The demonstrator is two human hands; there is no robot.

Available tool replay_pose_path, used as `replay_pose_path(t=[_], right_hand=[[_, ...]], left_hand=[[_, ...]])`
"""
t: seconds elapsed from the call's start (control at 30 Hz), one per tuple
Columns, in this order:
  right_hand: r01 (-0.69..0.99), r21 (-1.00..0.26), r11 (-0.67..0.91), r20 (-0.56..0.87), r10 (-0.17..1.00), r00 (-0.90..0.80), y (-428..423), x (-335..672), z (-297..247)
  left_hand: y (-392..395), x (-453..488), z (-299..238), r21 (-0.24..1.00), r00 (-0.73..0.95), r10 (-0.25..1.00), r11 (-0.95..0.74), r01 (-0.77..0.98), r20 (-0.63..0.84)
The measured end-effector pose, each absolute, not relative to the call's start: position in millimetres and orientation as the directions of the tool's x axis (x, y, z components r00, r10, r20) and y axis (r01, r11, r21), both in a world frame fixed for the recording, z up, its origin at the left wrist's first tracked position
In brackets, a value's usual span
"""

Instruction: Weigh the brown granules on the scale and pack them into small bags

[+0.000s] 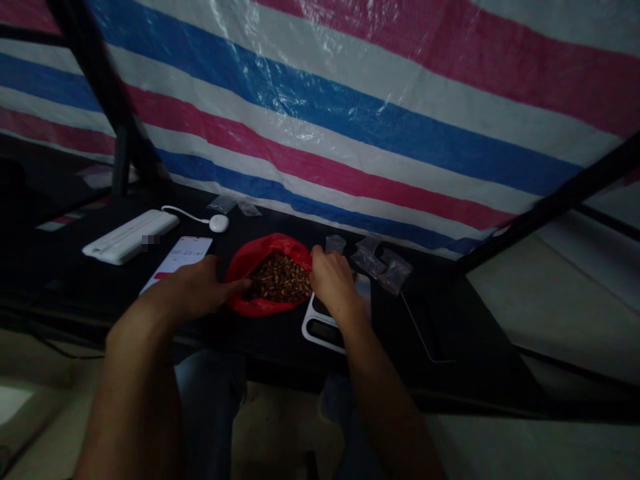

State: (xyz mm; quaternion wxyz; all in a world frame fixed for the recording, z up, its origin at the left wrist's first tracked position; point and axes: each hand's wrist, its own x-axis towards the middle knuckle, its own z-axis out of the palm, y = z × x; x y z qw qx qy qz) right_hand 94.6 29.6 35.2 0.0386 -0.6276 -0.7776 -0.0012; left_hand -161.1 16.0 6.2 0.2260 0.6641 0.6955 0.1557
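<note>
A red plastic bag (pixel 265 275) lies open on the dark table, filled with a heap of small brown pieces (pixel 279 279). My left hand (pixel 197 288) reaches in from the left, fingers extended and touching the bag's near rim, holding nothing visible. My right hand (pixel 333 280) presses down at the bag's right edge, its fingertips hidden. That hand hangs over a white digital kitchen scale (pixel 314 327), which it and the wrist partly cover. Small transparent zip bags (pixel 369 261) lie just beyond my right hand.
A smartphone (pixel 175 263) with a lit screen lies under my left fingers' side. Behind it are a white power bank (pixel 130 237) and a round white device (pixel 219 223) on a cable. A striped plastic tarp (pixel 320 140) hangs behind the table, with black frame poles at both sides.
</note>
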Motion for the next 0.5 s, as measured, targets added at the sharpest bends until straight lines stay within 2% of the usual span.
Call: replay_pose_path(t=[0.1, 0.2, 0.27, 0.37, 0.43, 0.5], right_hand=[[0.961, -0.197, 0.192, 0.077, 0.981, -0.180, 33, 95, 38], [0.842, -0.493, 0.219, 0.186, 0.972, -0.144, 37, 98, 41], [0.728, -0.630, 0.272, 0.281, 0.953, -0.113, 40, 100, 41], [0.694, -0.653, 0.305, 0.320, 0.941, -0.112, 38, 105, 42], [0.766, -0.582, 0.271, 0.239, 0.958, -0.157, 33, 108, 44], [0.844, -0.478, 0.243, 0.170, 0.968, -0.182, 27, 109, 49]], left_hand=[[10, -152, 23, 0.421, 0.024, 0.968, 0.086, 0.903, -0.250], [6, -148, 33, 0.553, 0.140, 0.964, 0.010, 0.833, -0.228], [3, -150, 37, 0.664, 0.174, 0.963, 0.006, 0.747, -0.205], [0, -155, 38, 0.695, 0.156, 0.958, 0.057, 0.717, -0.240], [0, -157, 37, 0.649, 0.121, 0.947, 0.107, 0.753, -0.296], [4, -154, 34, 0.597, 0.066, 0.961, 0.113, 0.794, -0.270]])
